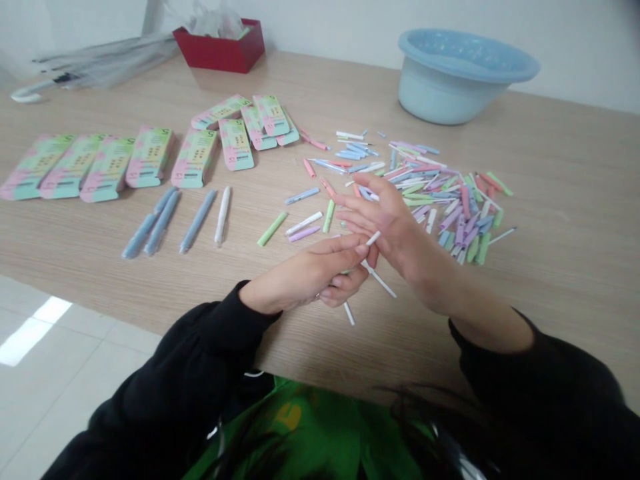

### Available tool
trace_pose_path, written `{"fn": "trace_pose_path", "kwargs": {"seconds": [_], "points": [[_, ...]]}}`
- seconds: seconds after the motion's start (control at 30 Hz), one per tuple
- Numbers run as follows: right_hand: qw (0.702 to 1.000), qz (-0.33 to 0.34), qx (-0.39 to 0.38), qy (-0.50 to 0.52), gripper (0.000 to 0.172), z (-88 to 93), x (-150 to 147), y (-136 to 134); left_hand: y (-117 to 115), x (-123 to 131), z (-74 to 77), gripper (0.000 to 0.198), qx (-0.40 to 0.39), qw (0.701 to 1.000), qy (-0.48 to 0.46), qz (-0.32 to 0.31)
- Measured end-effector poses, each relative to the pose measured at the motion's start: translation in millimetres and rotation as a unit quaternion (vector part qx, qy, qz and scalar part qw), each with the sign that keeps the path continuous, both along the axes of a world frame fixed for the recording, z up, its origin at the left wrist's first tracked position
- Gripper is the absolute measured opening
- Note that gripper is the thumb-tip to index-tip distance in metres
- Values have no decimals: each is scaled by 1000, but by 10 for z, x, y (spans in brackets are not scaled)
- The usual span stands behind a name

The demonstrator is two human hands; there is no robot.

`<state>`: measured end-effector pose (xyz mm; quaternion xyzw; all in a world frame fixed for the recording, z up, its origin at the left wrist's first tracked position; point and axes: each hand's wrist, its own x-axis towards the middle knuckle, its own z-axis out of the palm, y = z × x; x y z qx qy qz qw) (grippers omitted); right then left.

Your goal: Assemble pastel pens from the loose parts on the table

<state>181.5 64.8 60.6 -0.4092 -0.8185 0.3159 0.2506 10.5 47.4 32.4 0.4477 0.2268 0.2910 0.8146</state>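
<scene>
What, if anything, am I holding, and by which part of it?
Your left hand pinches a slim white piece close to its exposed upper end; how far it extends below is unclear. Your right hand is open beside that end.

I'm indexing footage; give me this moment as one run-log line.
left hand: pinching white stick | right hand: open, close by | beyond: pen parts | left: pastel boxes | back: blue basin
</scene>
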Motion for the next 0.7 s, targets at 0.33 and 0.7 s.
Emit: {"fn": "trace_pose_path", "kwargs": {"seconds": [0.33,0.7], "points": [[986,-49,-14,161,46,-46,266,218,0,-262,-13,30,-91,990,34,97],[990,59,40,-120,26,-306,367,201,-366,-837,-168,38,-86,968,117,204]]}}
